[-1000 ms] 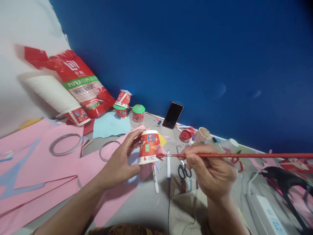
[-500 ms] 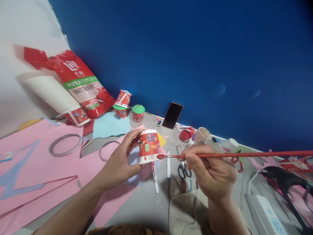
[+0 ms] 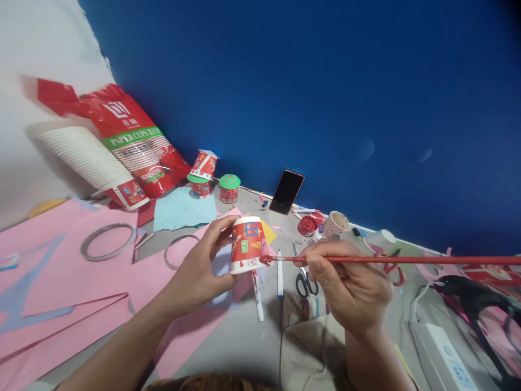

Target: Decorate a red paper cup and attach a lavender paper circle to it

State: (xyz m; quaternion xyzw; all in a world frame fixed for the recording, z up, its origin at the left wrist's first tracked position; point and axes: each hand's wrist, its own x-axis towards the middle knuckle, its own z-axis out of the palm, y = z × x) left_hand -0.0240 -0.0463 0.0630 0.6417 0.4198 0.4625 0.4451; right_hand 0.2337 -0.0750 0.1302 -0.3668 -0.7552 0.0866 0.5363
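My left hand (image 3: 205, 263) grips a red and white paper cup (image 3: 247, 243) from its left side, thumb low and fingers behind. The cup is upside down, with a blue window shape and red marks on its white lower band. In my right hand (image 3: 348, 285) a long red paintbrush (image 3: 391, 260) is pinched between thumb and fingers. Its bristles, loaded with red paint, touch the lower right edge of the cup. Below the cup lies a white marker (image 3: 258, 297), and a second marker (image 3: 280, 277) rests to its right. Black-handled scissors (image 3: 303, 283) lie beside my right hand.
A paper cup bag (image 3: 134, 138) and a cup stack (image 3: 87, 163) lean at the back left. Decorated cups (image 3: 230, 190) and a phone (image 3: 287, 191) stand by the blue wall. A red paint pot (image 3: 307, 225), pink paper (image 3: 81, 271), tape ring (image 3: 109, 242) and power strip (image 3: 450, 353) are around.
The brush has shifted very slightly along the cup's lower right edge, its handle now nearer level. My left hand and the cup are almost unmoved.
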